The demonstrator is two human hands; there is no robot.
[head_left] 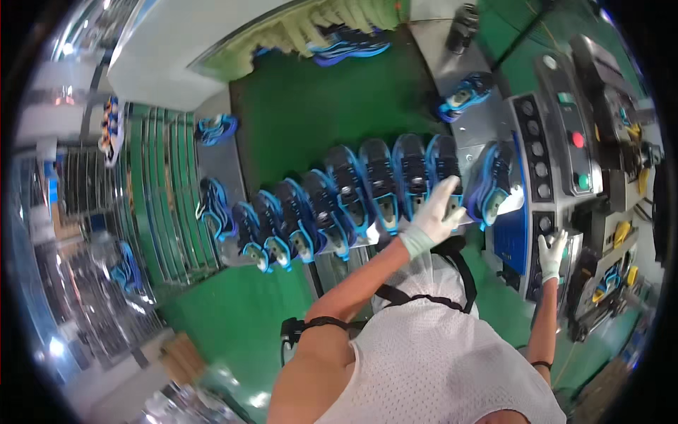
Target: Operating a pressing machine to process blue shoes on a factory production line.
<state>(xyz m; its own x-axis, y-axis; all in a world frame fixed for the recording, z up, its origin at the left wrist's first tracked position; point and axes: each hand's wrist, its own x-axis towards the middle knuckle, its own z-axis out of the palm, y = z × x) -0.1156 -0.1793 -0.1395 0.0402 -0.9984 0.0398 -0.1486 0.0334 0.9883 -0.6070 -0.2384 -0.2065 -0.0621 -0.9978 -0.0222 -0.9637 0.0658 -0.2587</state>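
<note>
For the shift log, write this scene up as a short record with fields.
Left hand: white-gloved, at the near end of a shoe; grip unclear
Right hand: white-gloved, by the machine on the right; contact unclear
Shoe row: black and blue, side by side in front of the person
Machine controls: red button, round dials
Left side: metal rack
Far side: fringed green curtain, another shoe by its fringe

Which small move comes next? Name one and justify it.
Probably secure the black-and-blue shoe with the left hand: its fingers lie over that shoe's near end, while the right hand is off to the side at the machine.
</note>
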